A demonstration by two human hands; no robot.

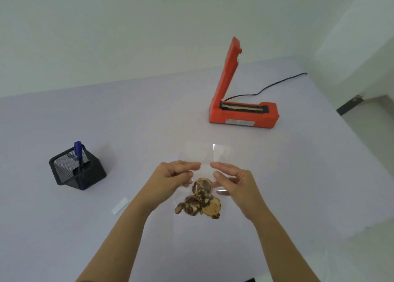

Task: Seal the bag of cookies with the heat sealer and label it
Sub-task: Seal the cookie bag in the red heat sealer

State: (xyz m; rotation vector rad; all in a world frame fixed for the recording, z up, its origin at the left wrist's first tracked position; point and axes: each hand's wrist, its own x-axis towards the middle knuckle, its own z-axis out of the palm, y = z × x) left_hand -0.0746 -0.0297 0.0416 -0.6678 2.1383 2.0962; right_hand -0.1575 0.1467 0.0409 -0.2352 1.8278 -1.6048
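From the head view, the clear bag [204,155] sits in the middle of the table [149,121], straight in front of the person. Its long axis runs away from them: the cookies [200,198] are bunched at the near end, and the flat, empty end points toward the far edge. The left hand [177,175] pinches the bag's left edge between thumb and curled fingers, and the right hand [232,179] pinches the right edge the same way, just above the cookies. I cannot tell whether the near end rests on the table. The orange heat sealer [243,113] stands well beyond to the right, arm raised upright, base lying crosswise. A white label [120,206] lies near the left forearm, and a blue pen [78,153] stands in a mesh holder [78,175] at the left.
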